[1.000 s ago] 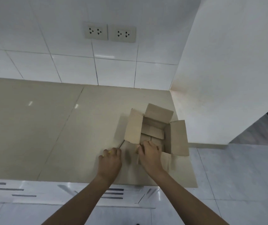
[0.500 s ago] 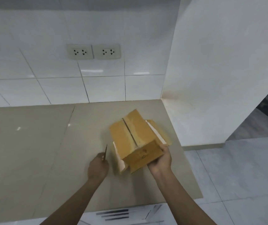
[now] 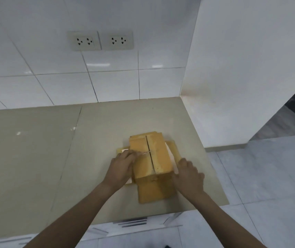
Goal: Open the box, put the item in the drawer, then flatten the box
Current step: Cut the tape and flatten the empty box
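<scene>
Cardboard box upturned, seam running away from the person.
Left hand pinches thin blade at seam; right hand presses box's right side.

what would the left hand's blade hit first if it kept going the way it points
The left hand holds a thin blade pointing right across the upturned cardboard box. Its tip sits about at the centre seam between the flaps, so it would likely meet that seam first, then the right-hand flap; depth is unclear.
</scene>
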Tool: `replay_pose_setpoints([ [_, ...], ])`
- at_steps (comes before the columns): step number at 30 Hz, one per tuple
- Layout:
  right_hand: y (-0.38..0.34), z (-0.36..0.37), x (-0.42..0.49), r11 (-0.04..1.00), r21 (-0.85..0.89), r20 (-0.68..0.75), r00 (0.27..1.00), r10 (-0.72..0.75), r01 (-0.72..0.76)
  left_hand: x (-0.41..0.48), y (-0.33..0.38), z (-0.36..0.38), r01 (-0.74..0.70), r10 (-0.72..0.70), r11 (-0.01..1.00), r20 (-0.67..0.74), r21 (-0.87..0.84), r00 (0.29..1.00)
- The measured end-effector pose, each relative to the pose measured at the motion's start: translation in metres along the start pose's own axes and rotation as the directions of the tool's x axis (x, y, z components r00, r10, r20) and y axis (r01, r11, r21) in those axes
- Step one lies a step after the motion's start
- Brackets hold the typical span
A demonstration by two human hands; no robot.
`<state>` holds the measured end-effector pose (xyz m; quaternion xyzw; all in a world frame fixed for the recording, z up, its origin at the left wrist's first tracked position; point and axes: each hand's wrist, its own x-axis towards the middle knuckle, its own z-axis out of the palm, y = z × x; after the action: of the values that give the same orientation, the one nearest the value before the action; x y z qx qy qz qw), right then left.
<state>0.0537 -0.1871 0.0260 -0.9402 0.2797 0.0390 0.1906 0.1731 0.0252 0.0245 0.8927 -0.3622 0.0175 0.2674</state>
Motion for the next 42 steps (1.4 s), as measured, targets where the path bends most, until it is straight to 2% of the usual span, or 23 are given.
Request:
replay_pose_setpoints([
  [1,-0.002,-0.005,0.001,0.987,0.002,-0.077,0.984,-0.163,0.163,-0.002,0.003,-0.003,-0.003,0.002,0.999,-0.018,-0.054,1.000],
  [3,-0.005,-0.012,0.010,0.914,0.091,0.006,0.918,-0.398,0.395,-0.010,0.006,-0.011,-0.047,0.044,0.996,-0.040,-0.075,0.998],
  [6,-0.009,0.001,0.031,0.829,-0.031,0.134,0.824,-0.550,0.559,-0.036,0.000,-0.018,-0.184,0.182,0.983,0.065,0.013,0.981],
  [8,-0.008,0.015,0.040,0.839,-0.030,0.142,0.833,-0.535,0.544,-0.055,-0.010,-0.020,-0.240,0.228,0.969,0.155,0.057,0.961],
  [10,-0.006,0.028,0.043,0.856,0.002,0.120,0.849,-0.514,0.518,-0.067,-0.023,-0.019,-0.232,0.212,0.969,0.198,0.086,0.957],
  [17,-0.004,0.033,0.048,0.867,0.096,0.144,0.855,-0.498,0.488,-0.081,-0.025,-0.021,-0.039,0.035,0.999,0.216,0.014,0.976],
  [23,-0.004,0.032,0.048,0.869,0.136,0.152,0.856,-0.493,0.476,-0.072,-0.009,-0.012,0.200,-0.155,0.973,0.308,-0.119,0.939],
  [28,-0.004,0.032,0.050,0.865,0.123,0.143,0.854,-0.500,0.486,-0.047,-0.005,-0.016,0.135,-0.102,0.986,0.294,-0.096,0.951],
  [32,-0.005,0.032,0.051,0.865,0.090,0.135,0.855,-0.501,0.493,-0.031,-0.006,-0.016,0.114,-0.073,0.988,0.340,-0.102,0.938],
  [35,-0.005,0.030,0.050,0.867,0.085,0.122,0.858,-0.498,0.491,-0.029,-0.006,-0.017,0.094,-0.052,0.988,0.312,-0.121,0.949],
  [38,-0.004,0.027,0.048,0.871,0.084,0.134,0.861,-0.491,0.483,-0.031,-0.008,-0.021,0.030,0.016,0.987,0.288,-0.157,0.958],
  [42,-0.008,0.029,0.046,0.870,0.016,0.140,0.860,-0.491,0.493,-0.030,-0.003,-0.024,-0.046,0.100,0.984,0.326,-0.171,0.940],
])
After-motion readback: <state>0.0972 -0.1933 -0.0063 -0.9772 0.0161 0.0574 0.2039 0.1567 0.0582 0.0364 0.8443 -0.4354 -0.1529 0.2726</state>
